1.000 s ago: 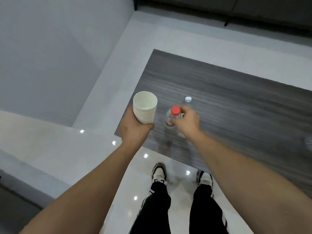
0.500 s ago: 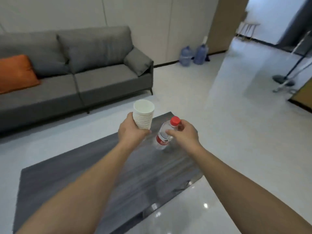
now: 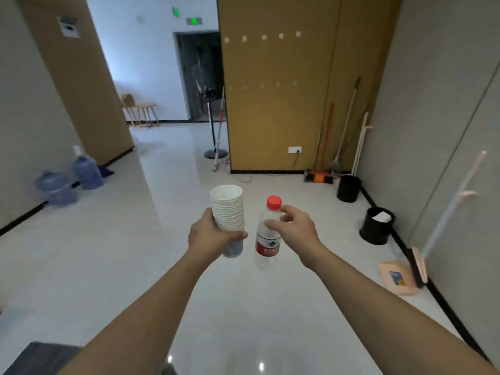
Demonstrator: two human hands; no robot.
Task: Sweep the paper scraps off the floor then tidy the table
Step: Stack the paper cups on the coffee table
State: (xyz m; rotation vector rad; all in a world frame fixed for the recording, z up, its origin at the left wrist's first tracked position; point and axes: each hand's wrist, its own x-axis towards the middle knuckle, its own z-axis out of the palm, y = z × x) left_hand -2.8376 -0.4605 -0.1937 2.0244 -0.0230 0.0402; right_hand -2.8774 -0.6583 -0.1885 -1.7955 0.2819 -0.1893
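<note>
- Head view, risks: a person stands on a glossy white floor [image 3: 135,266] with both arms stretched forward, carrying two items away from the dark table [image 3: 35,355], of which only a corner shows at the lower left.
- The water bottle [image 3: 267,234] looks most likely to drop. It is pinched high up, near its red cap [image 3: 273,203], so its clear body hangs free and could swing or slip out.
- The stack of paper cups [image 3: 228,212] is tall and gripped only low down. A tilt could let the upper cups slide off and scatter.
- Two black bins [image 3: 376,226] stand by the right wall, one holding white paper. A dustpan [image 3: 396,278] and brush lie near them, a possible trip hazard on an approach.
- Head view, hands: the left hand [image 3: 208,238] is curled firmly around the lower part of the cup stack, holding it upright.
- The right hand [image 3: 296,230] pinches the bottle's neck between thumb and fingertips; the other fingers stay loosely bent, barely wrapped.
</note>
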